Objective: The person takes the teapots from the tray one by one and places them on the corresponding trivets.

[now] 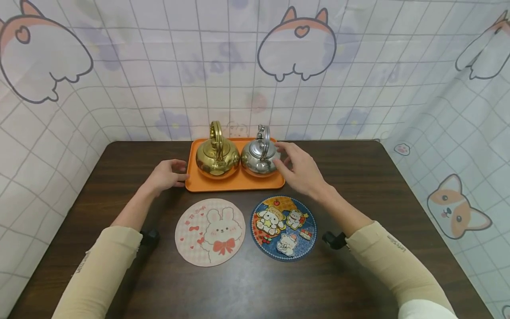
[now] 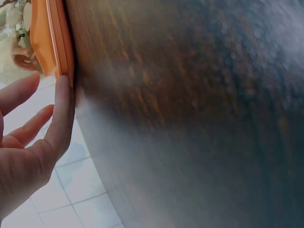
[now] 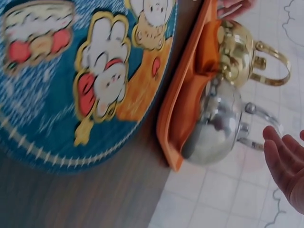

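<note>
A gold teapot [image 1: 217, 158] and a silver teapot [image 1: 260, 157] stand side by side on an orange tray [image 1: 235, 186] at the back of the table. My left hand [image 1: 168, 175] is at the tray's left side, fingers loosely bent. In the left wrist view a fingertip [image 2: 62, 85] meets the tray's rim [image 2: 61, 42]. My right hand [image 1: 299, 170] is beside the silver teapot, its fingers relaxed and spread. The right wrist view shows those fingers [image 3: 280, 156] close to the silver teapot's raised handle [image 3: 266, 116], holding nothing.
In front of the tray lie two round mats: a pink one with a bunny [image 1: 210, 232] and a blue one with cartoon animals [image 1: 283, 228]. The dark wooden table [image 1: 239, 292] meets a patterned curtain [image 1: 223, 79] at its back.
</note>
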{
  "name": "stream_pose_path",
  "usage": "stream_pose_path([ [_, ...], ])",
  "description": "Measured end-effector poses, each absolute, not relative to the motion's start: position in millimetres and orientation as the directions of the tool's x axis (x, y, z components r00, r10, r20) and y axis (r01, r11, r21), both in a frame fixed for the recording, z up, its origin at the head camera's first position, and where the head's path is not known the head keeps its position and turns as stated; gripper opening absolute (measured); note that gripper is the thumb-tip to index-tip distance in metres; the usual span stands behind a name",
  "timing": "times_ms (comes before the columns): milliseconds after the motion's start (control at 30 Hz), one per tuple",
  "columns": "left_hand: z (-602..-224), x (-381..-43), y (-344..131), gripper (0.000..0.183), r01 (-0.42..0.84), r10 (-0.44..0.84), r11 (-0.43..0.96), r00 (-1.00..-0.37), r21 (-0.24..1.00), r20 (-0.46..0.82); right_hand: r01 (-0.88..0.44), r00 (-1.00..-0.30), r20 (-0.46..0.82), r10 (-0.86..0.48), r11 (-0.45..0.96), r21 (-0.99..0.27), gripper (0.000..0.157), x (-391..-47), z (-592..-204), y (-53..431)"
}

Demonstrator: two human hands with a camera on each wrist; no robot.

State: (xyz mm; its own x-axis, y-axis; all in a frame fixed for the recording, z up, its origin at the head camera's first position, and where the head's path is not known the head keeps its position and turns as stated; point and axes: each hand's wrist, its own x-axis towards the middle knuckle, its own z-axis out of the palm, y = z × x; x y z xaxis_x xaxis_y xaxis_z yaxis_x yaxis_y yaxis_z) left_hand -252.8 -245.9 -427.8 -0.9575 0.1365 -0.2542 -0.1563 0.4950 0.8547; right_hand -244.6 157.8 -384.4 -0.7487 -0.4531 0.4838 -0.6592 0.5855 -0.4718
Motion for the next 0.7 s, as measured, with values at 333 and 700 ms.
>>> stream_pose_path([
  [333,-430.9,-259.0,-248.5,0.062,-0.171,0.160,0.466,-0.949,0.868,-0.273,-0.680,-0.729,0.448,-0.517,0.475,-0.558,0.042,-244.5,-381.9,123.4],
  [700,-429.1,-264.7,-248.1,0.066,-0.199,0.176,0.476,-0.933,0.857,-0.314,-0.626,-0.731,0.371,-0.573,0.347,-0.698,0.043,-247.0,-383.8,93.4],
])
